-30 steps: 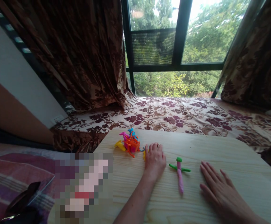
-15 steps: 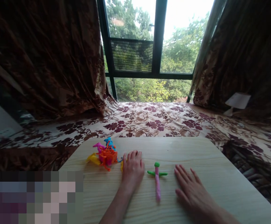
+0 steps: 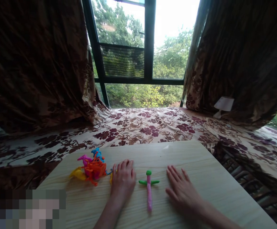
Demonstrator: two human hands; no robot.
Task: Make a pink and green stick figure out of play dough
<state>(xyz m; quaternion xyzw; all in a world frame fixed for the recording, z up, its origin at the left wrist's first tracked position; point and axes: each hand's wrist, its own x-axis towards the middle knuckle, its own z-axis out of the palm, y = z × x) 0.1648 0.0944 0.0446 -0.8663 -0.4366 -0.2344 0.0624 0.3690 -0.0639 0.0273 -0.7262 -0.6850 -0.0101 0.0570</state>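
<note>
A small sword-shaped figure [image 3: 149, 194], which looks like modelling clay, lies on the table between my hands. It has a pink shaft, a green crosspiece and a green knob at the far end. To its left, my left hand [image 3: 124, 178] rests palm down with fingers slightly bent and holds nothing visible. A yellow piece [image 3: 111, 178] shows at that hand's left edge, the rest of it hidden. On the sword's other side, my right hand [image 3: 182, 187] lies flat, fingers stretched out, thumb towards the sword. Neither hand touches the sword.
A heap of orange, pink, blue and yellow soft-looking pieces [image 3: 94, 168] sits at the left of the pale wooden table [image 3: 176, 156]. Beyond lie a flowered cloth [image 3: 150, 121], a small white lamp [image 3: 224, 104], curtains and a window. A blurred-out patch covers the lower left.
The camera view has turned to the right, so everything appears further left. Both hands and the sword keep their places on the table.
</note>
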